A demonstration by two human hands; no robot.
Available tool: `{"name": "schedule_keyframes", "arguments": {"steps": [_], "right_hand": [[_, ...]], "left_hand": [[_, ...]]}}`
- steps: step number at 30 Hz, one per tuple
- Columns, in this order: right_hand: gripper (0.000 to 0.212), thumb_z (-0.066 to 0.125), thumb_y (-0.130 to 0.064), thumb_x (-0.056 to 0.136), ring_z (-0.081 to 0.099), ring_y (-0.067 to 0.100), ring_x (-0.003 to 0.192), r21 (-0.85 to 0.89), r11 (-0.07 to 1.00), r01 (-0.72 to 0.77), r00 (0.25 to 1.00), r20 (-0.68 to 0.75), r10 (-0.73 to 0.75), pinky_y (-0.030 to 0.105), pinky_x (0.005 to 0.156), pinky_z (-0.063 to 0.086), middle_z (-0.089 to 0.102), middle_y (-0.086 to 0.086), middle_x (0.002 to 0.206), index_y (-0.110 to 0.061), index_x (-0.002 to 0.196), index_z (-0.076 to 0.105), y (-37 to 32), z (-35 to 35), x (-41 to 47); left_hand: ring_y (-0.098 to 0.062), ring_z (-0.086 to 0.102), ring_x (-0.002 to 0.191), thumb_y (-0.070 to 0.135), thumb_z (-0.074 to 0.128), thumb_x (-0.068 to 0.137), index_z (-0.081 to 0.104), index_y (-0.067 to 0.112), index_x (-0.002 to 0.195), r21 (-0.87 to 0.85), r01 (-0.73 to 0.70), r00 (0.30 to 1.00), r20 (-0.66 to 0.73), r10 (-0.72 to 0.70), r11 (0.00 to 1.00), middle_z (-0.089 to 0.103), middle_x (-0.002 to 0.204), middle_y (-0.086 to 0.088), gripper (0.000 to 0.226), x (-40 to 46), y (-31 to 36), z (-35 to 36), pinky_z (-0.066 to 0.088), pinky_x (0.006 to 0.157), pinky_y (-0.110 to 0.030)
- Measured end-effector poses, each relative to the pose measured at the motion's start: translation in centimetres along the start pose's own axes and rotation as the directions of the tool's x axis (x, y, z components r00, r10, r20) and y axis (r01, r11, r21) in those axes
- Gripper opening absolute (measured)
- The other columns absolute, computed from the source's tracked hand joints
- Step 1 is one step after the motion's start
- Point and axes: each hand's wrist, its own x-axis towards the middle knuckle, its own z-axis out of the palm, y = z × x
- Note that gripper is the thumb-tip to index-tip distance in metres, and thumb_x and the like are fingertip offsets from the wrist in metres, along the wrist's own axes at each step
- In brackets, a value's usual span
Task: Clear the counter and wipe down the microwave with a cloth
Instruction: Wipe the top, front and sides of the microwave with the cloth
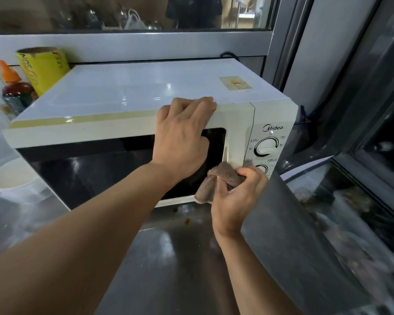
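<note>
A white microwave (127,92) with a dark door window stands on a steel counter (173,258). My left hand (182,137) rests over the top front edge of its door, fingers hooked over the rim and thumb on the glass. My right hand (237,196) grips a crumpled brown cloth (216,180) and holds it against the lower right of the door, beside the control panel with two dials (266,145). The lower dial is partly hidden by the cloth and my fingers.
Left of the microwave stand a yellow roll (42,68), an orange-capped sauce bottle (14,87) and a white bowl (14,180). Brown drips (187,221) mark the counter below the door. A dark window frame (362,137) closes off the right side.
</note>
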Motion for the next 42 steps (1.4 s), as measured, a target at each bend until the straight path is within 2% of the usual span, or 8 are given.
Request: {"name": "schedule_keyframes", "arguments": {"steps": [3, 9, 13, 19, 31, 35, 39, 42], "right_hand": [[0.034, 0.074, 0.009, 0.062, 0.053, 0.031, 0.11, -0.013, 0.999, -0.048, 0.998, 0.04, 0.049, 0.023, 0.099, 0.043, 0.049, 0.021, 0.105, 0.006, 0.086, 0.05, 1.2, -0.2, -0.7], [0.032, 0.06, 0.022, 0.056, 0.053, 0.024, 0.092, -0.12, 0.976, -0.18, 0.973, 0.122, 0.194, 0.035, 0.087, 0.047, 0.046, 0.013, 0.099, 0.003, 0.08, 0.054, 1.8, -1.0, -0.9], [0.041, 0.062, 0.022, 0.053, 0.054, 0.021, 0.102, -0.034, 0.996, -0.087, 0.992, 0.086, 0.09, 0.013, 0.094, 0.038, 0.049, 0.009, 0.104, 0.001, 0.088, 0.056, -0.8, -2.2, 1.0], [0.033, 0.077, 0.008, 0.062, 0.057, 0.015, 0.104, 0.017, 1.0, 0.02, 0.994, 0.108, -0.022, 0.003, 0.091, 0.036, 0.054, 0.009, 0.108, -0.002, 0.083, 0.054, -3.6, -2.5, 5.4], [0.037, 0.051, 0.027, 0.059, 0.043, 0.003, 0.108, -0.009, 0.994, 0.108, 0.98, 0.17, -0.105, 0.002, 0.095, 0.032, 0.041, 0.005, 0.112, 0.003, 0.086, 0.061, -1.3, -3.4, 2.6], [0.033, 0.06, 0.023, 0.059, 0.055, 0.022, 0.105, -0.014, 0.997, 0.073, 0.978, 0.197, -0.069, 0.001, 0.094, 0.033, 0.043, 0.003, 0.111, 0.0, 0.082, 0.062, -2.6, -5.0, 3.8], [0.032, 0.064, 0.017, 0.062, 0.044, 0.0, 0.105, 0.034, 0.985, 0.17, 0.984, 0.044, -0.172, -0.002, 0.092, 0.031, 0.047, 0.01, 0.113, -0.003, 0.087, 0.064, -4.9, -4.9, 8.0], [0.029, 0.065, 0.01, 0.071, 0.044, 0.009, 0.115, -0.047, 0.969, 0.243, 0.957, 0.175, -0.231, 0.001, 0.095, 0.029, 0.046, 0.01, 0.122, -0.006, 0.095, 0.065, -5.0, -3.7, 10.1]], "left_hand": [[-0.028, 0.047, 0.109, 0.0, 0.051, 0.061, 0.054, 0.013, 0.123, 0.011, 0.0, 1.0, -0.02, 0.0, 1.0, 0.059, 0.126, 0.006, 0.063, 0.0, 0.0, 0.3, 0.025, 0.087, -0.033], [-0.026, 0.045, 0.111, 0.0, 0.053, 0.064, 0.052, 0.015, 0.125, 0.008, 0.014, 1.0, 0.003, -0.014, 1.0, 0.057, 0.129, 0.007, 0.063, 0.2, 0.1, -0.1, 0.023, 0.087, -0.03], [-0.024, 0.042, 0.115, 0.001, 0.052, 0.067, 0.048, 0.017, 0.129, -0.003, 0.035, 0.998, 0.044, -0.035, 0.999, 0.055, 0.131, 0.009, 0.065, 0.3, 0.2, -0.3, 0.019, 0.088, -0.027], [-0.017, 0.035, 0.121, 0.002, 0.051, 0.072, 0.041, 0.024, 0.136, -0.055, 0.103, 0.986, 0.137, -0.095, 0.993, 0.052, 0.132, 0.015, 0.069, 0.8, 0.4, -1.1, 0.018, 0.093, -0.026], [-0.018, 0.037, 0.122, 0.004, 0.052, 0.074, 0.045, 0.022, 0.133, -0.064, 0.157, 0.978, 0.149, -0.146, 0.986, 0.053, 0.131, 0.015, 0.062, 0.9, 1.0, -1.3, 0.023, 0.099, -0.032], [-0.018, 0.036, 0.123, 0.004, 0.051, 0.076, 0.042, 0.021, 0.134, -0.034, 0.142, 0.975, 0.177, -0.133, 0.989, 0.052, 0.133, 0.013, 0.061, 1.1, 1.2, -1.7, 0.024, 0.101, -0.033], [-0.022, 0.035, 0.123, 0.006, 0.049, 0.077, 0.041, 0.026, 0.134, 0.027, 0.101, 0.972, 0.208, -0.105, 0.994, 0.048, 0.138, 0.009, 0.061, 1.2, 1.5, -1.9, 0.026, 0.102, -0.037], [-0.025, 0.034, 0.124, 0.008, 0.048, 0.077, 0.039, 0.032, 0.137, 0.123, 0.059, 0.972, 0.218, -0.085, 0.991, 0.041, 0.144, 0.007, 0.065, 1.3, 2.1, -1.7, 0.03, 0.101, -0.043]]}}
